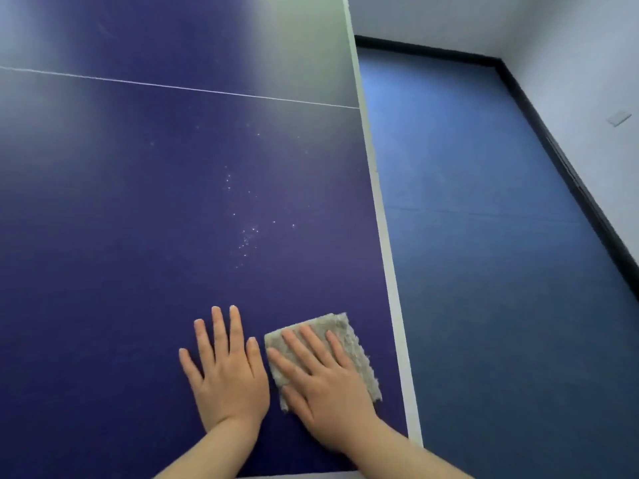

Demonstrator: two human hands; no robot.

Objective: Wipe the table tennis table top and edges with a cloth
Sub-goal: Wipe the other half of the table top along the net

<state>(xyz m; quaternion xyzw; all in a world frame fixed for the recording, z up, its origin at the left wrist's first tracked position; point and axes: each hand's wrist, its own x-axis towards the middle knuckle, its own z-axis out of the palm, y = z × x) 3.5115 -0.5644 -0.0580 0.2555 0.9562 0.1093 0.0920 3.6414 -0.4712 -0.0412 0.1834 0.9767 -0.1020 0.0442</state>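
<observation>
The dark blue table tennis table top (138, 219) fills the left and middle of the head view, with a white edge stripe (383, 236) down its right side. A folded grey-beige cloth (349, 337) lies flat on the table near the front right corner. My right hand (325, 382) presses flat on the cloth with straight fingers. My left hand (224, 368) rests flat on the bare table just left of the cloth, fingers spread. A scatter of small white specks (247, 233) sits on the surface ahead of the hands.
A thin white line (179, 88) crosses the table farther away. To the right of the table lies blue floor (484, 236), bounded by a black skirting board (570, 174) and white walls (587, 63).
</observation>
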